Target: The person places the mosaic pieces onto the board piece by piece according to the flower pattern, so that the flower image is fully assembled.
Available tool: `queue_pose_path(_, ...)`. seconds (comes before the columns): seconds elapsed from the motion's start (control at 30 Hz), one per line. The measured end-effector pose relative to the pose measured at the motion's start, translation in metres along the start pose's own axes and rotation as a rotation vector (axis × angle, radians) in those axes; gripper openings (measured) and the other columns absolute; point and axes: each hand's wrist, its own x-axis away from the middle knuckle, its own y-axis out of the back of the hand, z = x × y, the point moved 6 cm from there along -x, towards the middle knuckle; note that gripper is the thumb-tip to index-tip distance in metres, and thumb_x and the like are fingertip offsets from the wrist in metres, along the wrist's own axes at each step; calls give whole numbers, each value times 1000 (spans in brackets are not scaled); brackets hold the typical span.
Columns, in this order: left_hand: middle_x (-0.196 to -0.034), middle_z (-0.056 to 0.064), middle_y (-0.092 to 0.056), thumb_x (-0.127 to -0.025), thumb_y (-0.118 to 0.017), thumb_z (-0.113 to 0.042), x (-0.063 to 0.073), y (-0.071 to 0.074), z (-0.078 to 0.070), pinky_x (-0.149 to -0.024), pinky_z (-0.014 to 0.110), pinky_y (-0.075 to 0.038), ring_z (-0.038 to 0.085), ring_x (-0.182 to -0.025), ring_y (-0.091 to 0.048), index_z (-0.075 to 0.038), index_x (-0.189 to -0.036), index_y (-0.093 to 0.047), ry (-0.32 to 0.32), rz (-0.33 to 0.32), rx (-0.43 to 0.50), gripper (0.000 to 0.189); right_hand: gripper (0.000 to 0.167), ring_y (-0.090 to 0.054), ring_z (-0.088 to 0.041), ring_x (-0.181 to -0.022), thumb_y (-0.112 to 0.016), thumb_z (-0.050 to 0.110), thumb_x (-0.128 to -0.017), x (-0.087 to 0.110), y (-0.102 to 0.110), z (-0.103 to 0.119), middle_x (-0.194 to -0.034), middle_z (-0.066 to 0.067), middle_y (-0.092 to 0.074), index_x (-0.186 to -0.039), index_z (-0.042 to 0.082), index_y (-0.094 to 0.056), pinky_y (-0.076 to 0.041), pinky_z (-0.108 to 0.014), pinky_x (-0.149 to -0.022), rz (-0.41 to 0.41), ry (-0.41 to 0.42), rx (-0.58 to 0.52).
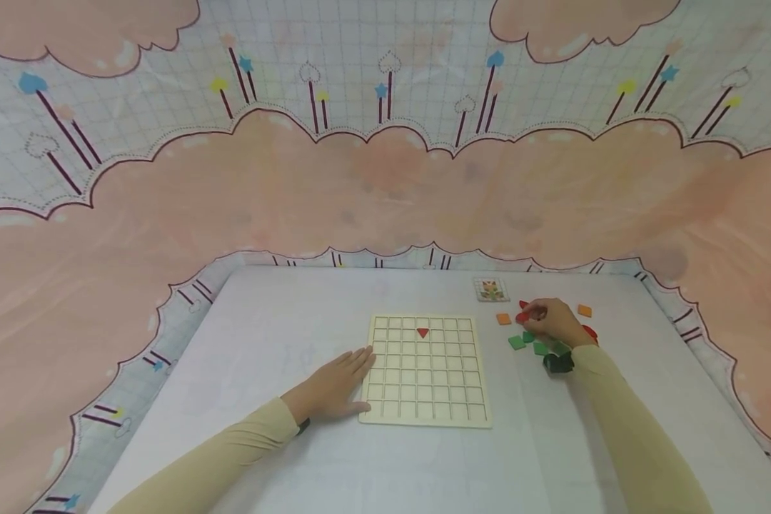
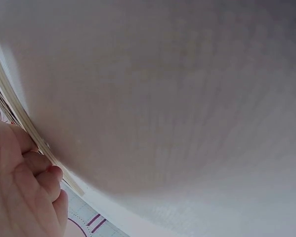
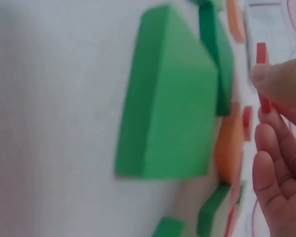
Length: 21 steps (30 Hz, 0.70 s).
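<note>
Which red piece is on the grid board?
The red triangle near the far edge of the grid board, one corner toward the person. The other visible red pieces are off the board, in or near the right hand.

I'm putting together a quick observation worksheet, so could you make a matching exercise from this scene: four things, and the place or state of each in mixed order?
Column one
1. Left hand
2. Right hand
3. Red triangle
4. Picture card

Column two
A. Within the grid of the pale board
B. On the white table, near the board's far right corner
C. At the board's left edge
D. Pinching a red piece

Right pairs: 1-C, 2-D, 3-A, 4-B
</note>
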Motion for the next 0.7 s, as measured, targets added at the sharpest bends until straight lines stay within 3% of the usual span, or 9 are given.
queue_pose_path(0.2,-157,16,-17,-91,-43,-59,-1,-4,2,-119,38,-22,27,-145,-21,0,-149,-19,0,2,-6,86,32,-56,-25,-90,-70,16,-82,2,-2,20,-105,-17,-63,-110,1,-65,-49,-28,-74,-22,109,-6)
queue_pose_path(0.43,-157,14,-16,-91,-43,-59,-1,-4,1,-119,38,-21,26,-145,-20,-1,-149,-18,9,4,10,86,26,-58,-23,-85,-72,9,-79,3,-15,57,-100,-18,-66,-102,-1,-68,-48,-24,-70,-68,295,-21)
queue_pose_path(0.7,-157,15,-16,-91,-42,-59,-1,-5,3,-119,38,-22,26,-145,-20,-1,-149,-18,6,2,-3,86,23,-58,-21,-86,-74,11,-78,0,-41,95,-101,-16,-68,-99,2,-70,-51,-25,-74,-5,368,-78)
